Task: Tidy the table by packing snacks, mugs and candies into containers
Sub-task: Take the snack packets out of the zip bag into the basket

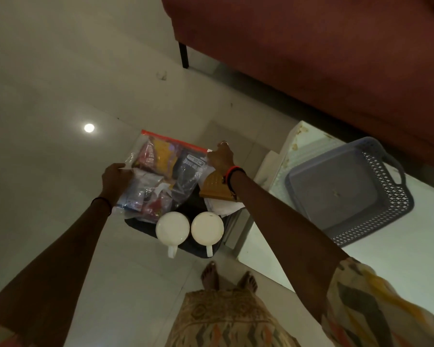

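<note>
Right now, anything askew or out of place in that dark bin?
Yes: the snack bag sticks out well beyond the dark bin, gripped by the left hand and right hand. The left white mug has its handle over the near rim. Nothing looks spilled.

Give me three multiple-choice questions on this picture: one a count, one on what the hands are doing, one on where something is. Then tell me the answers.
1. How many white mugs are in the dark tray?
A. one
B. two
C. four

2. How is the clear snack bag held?
A. the left hand and the right hand both grip it
B. the left hand alone grips it
C. neither hand touches it

3. Where is the grey basket?
A. in the dark tray
B. on the white table
C. in the right hand

Answers:
1 B: two mugs sit side by side in the tray.
2 A: each hand grips an edge of the bag.
3 B: the basket rests on the table, away from both hands.
</note>
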A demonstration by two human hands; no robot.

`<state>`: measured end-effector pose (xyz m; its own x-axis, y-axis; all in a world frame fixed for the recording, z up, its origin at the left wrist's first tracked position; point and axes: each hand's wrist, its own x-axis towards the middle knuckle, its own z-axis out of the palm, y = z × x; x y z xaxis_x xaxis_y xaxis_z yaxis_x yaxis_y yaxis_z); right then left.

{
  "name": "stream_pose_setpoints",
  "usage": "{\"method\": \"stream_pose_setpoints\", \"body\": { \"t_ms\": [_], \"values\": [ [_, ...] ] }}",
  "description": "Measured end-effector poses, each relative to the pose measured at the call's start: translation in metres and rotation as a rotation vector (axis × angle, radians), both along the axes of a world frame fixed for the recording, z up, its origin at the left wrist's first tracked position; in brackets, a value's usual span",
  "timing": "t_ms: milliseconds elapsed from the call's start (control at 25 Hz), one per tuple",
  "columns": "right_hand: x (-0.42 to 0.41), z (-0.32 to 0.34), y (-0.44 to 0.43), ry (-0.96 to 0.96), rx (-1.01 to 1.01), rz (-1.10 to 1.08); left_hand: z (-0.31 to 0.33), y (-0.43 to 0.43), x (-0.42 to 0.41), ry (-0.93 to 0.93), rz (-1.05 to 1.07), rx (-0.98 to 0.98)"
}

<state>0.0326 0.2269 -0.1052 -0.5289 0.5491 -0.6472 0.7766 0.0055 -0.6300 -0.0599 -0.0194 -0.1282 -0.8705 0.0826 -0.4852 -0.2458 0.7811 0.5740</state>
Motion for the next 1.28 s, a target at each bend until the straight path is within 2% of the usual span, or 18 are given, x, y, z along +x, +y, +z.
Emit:
{"method": "stream_pose_setpoints", "body": {
  "t_ms": [240, 400, 600, 760, 960, 1280],
  "values": [
    [-0.007, 0.025, -0.014, 0.113, -0.120, -0.208, 0.023, -0.015, 0.003, 0.121, 0.141, 0.091],
    [0.003, 0.069, -0.020, 0.188, -0.174, -0.119, 0.063, -0.019, 0.009, 0.197, 0.214, 0.116],
    [0.026, 0.152, -0.015, 0.275, -0.217, -0.016, 0.139, 0.002, 0.019, 0.341, 0.237, 0.265],
    [0.056, 0.214, 0.006, 0.321, -0.176, 0.051, 0.202, 0.029, 0.034, 0.442, 0.174, 0.368],
    [0.108, 0.269, 0.053, 0.379, -0.154, -0.011, 0.263, 0.080, 0.072, 0.516, 0.077, 0.458],
    [0.237, 0.306, 0.137, 0.440, 0.082, -0.070, 0.298, 0.181, 0.179, 0.486, -0.185, 0.570]
  ]
}}
